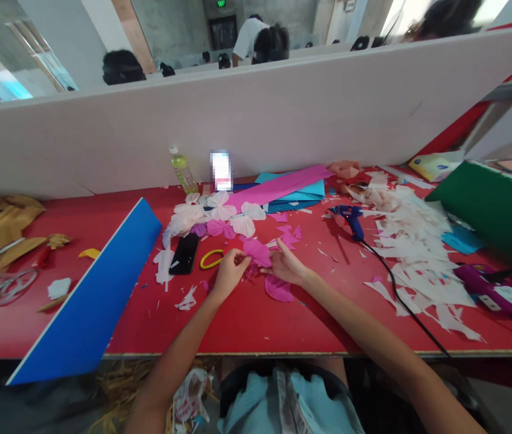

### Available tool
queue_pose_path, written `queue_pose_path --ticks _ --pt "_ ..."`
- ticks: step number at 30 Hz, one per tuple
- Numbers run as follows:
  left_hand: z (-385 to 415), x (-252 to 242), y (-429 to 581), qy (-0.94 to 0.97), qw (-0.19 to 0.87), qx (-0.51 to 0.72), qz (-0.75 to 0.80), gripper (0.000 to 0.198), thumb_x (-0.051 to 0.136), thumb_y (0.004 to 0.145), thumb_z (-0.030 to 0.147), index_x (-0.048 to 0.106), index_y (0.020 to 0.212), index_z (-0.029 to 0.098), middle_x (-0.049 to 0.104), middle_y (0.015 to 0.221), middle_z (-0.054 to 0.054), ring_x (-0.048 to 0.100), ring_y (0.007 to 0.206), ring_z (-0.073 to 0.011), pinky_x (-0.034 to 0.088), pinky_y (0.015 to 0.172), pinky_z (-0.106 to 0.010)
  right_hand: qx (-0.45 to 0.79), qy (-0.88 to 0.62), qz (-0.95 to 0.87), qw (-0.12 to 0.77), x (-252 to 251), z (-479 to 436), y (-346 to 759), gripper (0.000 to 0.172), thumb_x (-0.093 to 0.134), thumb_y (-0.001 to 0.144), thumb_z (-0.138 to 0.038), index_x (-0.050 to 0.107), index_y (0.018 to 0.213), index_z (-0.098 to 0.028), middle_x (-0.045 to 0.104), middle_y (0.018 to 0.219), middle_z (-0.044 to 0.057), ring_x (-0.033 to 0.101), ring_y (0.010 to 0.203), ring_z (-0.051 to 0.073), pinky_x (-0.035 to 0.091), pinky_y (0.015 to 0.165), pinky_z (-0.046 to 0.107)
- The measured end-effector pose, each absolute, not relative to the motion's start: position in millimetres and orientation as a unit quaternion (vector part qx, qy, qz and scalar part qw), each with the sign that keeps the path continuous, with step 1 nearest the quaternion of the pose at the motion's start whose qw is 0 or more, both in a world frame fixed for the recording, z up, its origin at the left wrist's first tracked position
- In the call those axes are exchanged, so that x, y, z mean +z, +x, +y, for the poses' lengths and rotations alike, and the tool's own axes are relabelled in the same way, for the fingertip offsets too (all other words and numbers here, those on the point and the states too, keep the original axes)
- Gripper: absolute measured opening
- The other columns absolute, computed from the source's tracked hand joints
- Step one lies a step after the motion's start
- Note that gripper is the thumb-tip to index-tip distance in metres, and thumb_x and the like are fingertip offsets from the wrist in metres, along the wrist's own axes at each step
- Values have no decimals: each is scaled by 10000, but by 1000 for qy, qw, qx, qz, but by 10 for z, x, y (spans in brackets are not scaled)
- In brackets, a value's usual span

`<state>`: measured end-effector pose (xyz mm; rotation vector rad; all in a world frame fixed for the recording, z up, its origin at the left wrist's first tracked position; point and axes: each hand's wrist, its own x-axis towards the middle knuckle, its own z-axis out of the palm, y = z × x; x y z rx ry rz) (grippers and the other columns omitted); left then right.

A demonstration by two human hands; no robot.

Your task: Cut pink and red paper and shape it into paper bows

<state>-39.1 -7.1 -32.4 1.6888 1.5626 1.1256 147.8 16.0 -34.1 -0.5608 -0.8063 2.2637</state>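
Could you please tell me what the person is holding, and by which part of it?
The left hand pinches a pink paper petal at its lower edge; the right hand's hold on it cannot be told.

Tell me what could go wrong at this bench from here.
The glue gun lies right beside a heap of paper scraps; if it is hot, they might scorch. Its cord runs alongside the right arm to the table edge, so a careless move could snag it and drag the gun. The bottle stands close behind the white paper flowers; knocked over, it might wet them if its cap is loose.
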Motion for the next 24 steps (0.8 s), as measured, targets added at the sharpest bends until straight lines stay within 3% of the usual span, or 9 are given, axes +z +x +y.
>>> queue_pose_path --ticks 9,24 --pt "-72 -309 -382 598 393 419 558 147 537 747 297 575 766 157 606 689 -4 558 592 -123 456 578 -235 863 -227 -298 340 -298 140 1458 574 277 906 -605 631 775 -173 649 699 32 588 648 130 455 678 253" --pt "-114 -216 -372 674 279 416 542 91 548 756 217 620 738 165 655 748 -31 596 697 -143 469 680 -257 841 -278 -312 343 -233 113 1455 543 296 898 -603 620 752 -192 628 667 28 574 612 145 449 642 258"
